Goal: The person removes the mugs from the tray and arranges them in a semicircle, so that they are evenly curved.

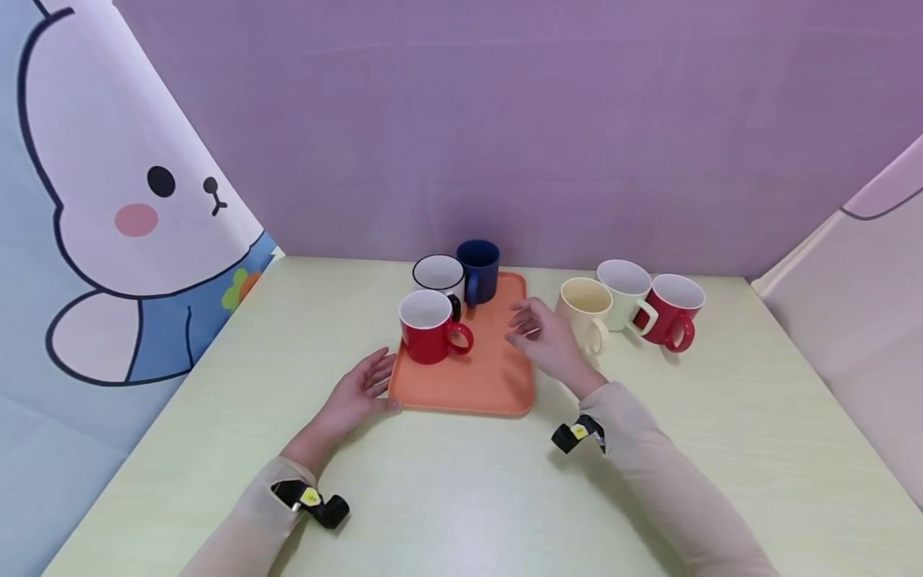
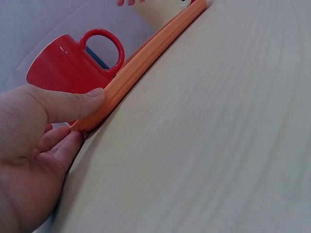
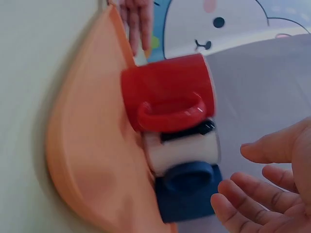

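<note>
An orange tray [image 1: 461, 393] lies on the table with three mugs along its left and far side: a red mug [image 1: 421, 344], a white mug with a black rim and handle [image 1: 431, 284], and a dark blue mug [image 1: 486, 280]. My left hand [image 1: 356, 397] holds the tray's near left corner, thumb on the front wall and fingers along the left side, as the left wrist view shows. Over the tray's right edge hovers my right hand [image 1: 551, 344], fingers loosely bent, nothing in it. The right wrist view shows it apart from the mugs.
Right of the tray, a cream mug [image 1: 572, 316], a pale green mug [image 1: 615, 300] and another red mug [image 1: 659, 312] stand close together, handles toward the near right. A purple backdrop [image 1: 505, 144] rises behind the table, with a printed cartoon panel [image 1: 94, 200] at left.
</note>
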A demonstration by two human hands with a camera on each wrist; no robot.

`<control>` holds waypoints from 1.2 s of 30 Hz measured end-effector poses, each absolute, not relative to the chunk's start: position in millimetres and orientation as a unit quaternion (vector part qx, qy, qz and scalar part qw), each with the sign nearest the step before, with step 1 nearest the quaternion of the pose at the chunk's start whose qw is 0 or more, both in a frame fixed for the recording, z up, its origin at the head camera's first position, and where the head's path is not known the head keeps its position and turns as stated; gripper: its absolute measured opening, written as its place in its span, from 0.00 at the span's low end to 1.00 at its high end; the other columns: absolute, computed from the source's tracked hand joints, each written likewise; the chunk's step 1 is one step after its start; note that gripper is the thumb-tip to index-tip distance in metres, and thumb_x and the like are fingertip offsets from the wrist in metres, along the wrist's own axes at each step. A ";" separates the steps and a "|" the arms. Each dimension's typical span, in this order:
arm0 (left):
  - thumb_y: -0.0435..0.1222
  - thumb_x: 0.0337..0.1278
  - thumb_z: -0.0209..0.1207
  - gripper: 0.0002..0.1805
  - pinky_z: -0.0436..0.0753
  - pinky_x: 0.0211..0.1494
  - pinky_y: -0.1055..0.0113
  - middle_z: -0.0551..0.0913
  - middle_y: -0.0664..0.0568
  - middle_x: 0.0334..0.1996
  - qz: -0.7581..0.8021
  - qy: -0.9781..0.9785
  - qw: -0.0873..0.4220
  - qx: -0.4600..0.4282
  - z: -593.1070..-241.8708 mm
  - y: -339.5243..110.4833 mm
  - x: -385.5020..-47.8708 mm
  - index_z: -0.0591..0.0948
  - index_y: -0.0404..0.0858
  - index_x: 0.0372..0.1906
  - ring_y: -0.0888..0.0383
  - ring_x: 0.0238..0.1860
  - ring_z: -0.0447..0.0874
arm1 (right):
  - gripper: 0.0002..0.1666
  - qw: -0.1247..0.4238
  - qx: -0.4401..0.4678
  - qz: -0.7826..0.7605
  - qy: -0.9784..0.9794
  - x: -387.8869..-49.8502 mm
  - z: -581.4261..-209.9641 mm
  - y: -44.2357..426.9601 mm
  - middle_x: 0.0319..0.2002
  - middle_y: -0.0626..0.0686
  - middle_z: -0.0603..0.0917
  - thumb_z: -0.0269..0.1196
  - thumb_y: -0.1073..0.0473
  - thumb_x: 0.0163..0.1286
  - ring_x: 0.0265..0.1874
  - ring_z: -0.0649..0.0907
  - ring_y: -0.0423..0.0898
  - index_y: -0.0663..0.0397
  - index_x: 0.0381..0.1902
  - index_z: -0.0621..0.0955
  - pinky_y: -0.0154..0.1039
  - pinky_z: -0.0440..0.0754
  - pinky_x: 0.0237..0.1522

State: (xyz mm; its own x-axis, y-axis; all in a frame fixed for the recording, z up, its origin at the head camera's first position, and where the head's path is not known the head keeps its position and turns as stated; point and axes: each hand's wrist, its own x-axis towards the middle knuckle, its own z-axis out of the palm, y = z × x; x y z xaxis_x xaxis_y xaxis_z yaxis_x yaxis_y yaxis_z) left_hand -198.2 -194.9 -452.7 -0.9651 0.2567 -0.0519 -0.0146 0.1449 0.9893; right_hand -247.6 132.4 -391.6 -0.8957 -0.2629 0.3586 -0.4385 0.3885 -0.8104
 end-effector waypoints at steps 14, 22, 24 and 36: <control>0.17 0.52 0.63 0.50 0.71 0.68 0.56 0.59 0.31 0.73 0.653 0.745 0.103 0.086 -454.2 -195.3 -198.7 0.49 0.28 0.77 0.36 0.72 0.61 | 0.29 -0.019 0.242 0.474 -0.846 -253.5 -411.1 86.7 0.52 0.62 0.80 0.67 0.67 0.65 0.49 0.82 0.58 0.66 0.62 0.70 0.51 0.85 0.53; 0.16 0.51 0.63 0.50 0.71 0.67 0.56 0.59 0.31 0.73 0.657 0.742 0.102 0.086 -455.3 -195.7 -198.4 0.49 0.28 0.77 0.36 0.72 0.61 | 0.30 -0.019 0.240 0.467 -0.851 -257.9 -416.8 72.8 0.54 0.62 0.79 0.67 0.68 0.65 0.49 0.81 0.57 0.64 0.62 0.70 0.45 0.85 0.52; 0.16 0.51 0.63 0.50 0.71 0.68 0.56 0.59 0.31 0.73 0.655 0.743 0.103 0.087 -455.5 -195.8 -198.7 0.49 0.28 0.77 0.36 0.72 0.61 | 0.28 -0.016 0.240 0.467 -0.851 -257.8 -417.4 71.1 0.54 0.62 0.80 0.67 0.68 0.65 0.49 0.81 0.57 0.63 0.61 0.70 0.45 0.85 0.52; 0.15 0.51 0.62 0.50 0.71 0.68 0.53 0.58 0.28 0.73 0.653 0.745 0.098 0.097 -454.6 -195.5 -198.9 0.48 0.24 0.76 0.33 0.71 0.60 | 0.16 -0.009 0.214 0.480 -0.850 -259.6 -417.8 65.9 0.51 0.59 0.83 0.62 0.68 0.70 0.47 0.81 0.54 0.60 0.55 0.76 0.42 0.86 0.45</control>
